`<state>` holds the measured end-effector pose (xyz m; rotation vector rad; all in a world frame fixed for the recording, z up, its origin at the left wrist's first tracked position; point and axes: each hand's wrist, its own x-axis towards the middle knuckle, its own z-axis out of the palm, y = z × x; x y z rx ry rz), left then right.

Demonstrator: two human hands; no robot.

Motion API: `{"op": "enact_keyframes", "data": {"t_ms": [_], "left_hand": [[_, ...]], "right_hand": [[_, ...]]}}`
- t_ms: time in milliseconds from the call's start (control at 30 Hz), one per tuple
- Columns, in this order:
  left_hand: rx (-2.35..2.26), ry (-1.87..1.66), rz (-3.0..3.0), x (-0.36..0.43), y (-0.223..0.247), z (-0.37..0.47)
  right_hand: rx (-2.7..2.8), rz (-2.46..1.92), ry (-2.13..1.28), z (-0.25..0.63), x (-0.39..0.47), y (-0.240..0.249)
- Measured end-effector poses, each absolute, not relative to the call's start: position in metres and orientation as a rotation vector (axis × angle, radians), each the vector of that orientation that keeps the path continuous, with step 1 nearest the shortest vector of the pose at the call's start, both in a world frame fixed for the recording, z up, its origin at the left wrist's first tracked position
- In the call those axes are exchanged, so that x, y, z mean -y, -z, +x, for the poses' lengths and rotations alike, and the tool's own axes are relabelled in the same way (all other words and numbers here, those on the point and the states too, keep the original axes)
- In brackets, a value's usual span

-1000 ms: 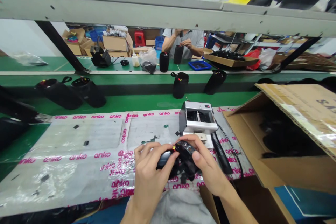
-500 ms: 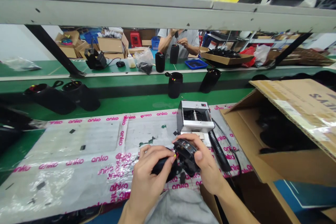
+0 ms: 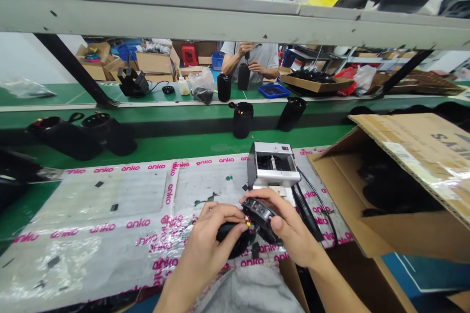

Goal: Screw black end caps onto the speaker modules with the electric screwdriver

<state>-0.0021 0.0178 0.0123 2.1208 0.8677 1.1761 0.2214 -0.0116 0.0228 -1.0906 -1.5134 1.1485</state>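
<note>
In my right hand [image 3: 290,225] is a black curved plastic part [image 3: 260,211] with a row of small buttons or holes along its edge, tilted toward my left hand. My left hand [image 3: 216,232] is closed, thumb and fingers pinching a small yellow wire connector [image 3: 248,224] beside that part. Beneath my left fingers lies a black cylindrical speaker body [image 3: 237,247], mostly covered by the hand. Just beyond my hands stands a silver metal machine [image 3: 274,164] with an open front and a red switch.
Black fabric-covered speaker cylinders [image 3: 243,120] stand along the green bench [image 3: 191,144]. An open cardboard box [image 3: 400,230] with black items sits at right. A shelf beam [image 3: 165,14] crosses above. A co-worker [image 3: 270,54] opposite handles another cylinder. A black ribbed handle [image 3: 307,212] lies near my right hand.
My right hand has turned the black part slightly, so its row of buttons faces me more. The yellow connector in my left fingers has shifted a little right and down.
</note>
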Motion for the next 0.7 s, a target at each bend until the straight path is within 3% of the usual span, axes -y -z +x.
{"op": "enact_keyframes", "data": {"t_ms": [333, 700], "left_hand": [[-0.849, -1.118, 2.081, -0.021, -0.017, -0.006], [-1.178, -1.331, 2.112, 0.005, -0.009, 0.013]], "right_hand": [[1.555, -1.020, -1.224, 0.225, 0.001, -0.024], [1.612, -1.252, -1.125, 0.224, 0.027, -0.023]]}}
